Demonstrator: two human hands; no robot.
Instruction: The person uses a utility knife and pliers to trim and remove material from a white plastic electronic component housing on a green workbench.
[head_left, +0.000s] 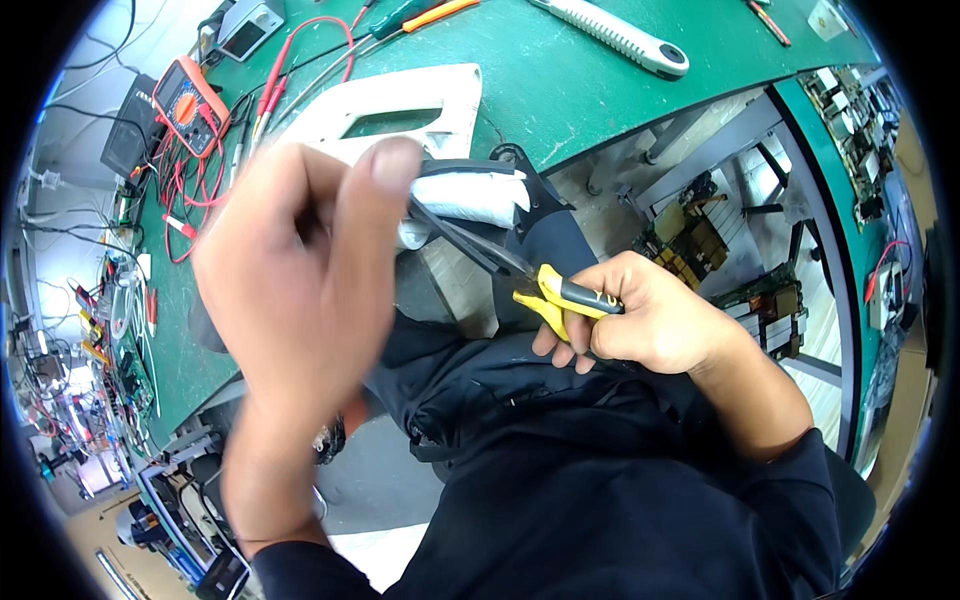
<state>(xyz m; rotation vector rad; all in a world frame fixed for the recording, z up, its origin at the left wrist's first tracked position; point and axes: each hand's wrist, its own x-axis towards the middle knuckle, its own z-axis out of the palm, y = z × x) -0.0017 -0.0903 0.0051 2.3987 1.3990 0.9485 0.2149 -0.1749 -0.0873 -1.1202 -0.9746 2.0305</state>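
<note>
In my right hand [640,315] is a pair of long-nose pliers [550,292] with yellow and black handles, my fingers wrapped round them. Their long dark jaws point up and left, toward a white padded-looking piece [470,195] with a black edge. My left hand [300,260], large and blurred, is raised close to the camera at left with its fingers curled and thumb up. The thumb partly covers the near end of the white piece; what the fingers hold, if anything, is hidden. Just beyond lies a white plastic housing [455,95] with a long slot.
The green workbench [560,110] carries an orange multimeter [190,107] with red leads, a white-handled tool [625,40] and an orange-handled tool [440,14]. Loose cables and parts crowd the left. Circuit boards [690,245] lie beneath the bench at right, beside a metal frame.
</note>
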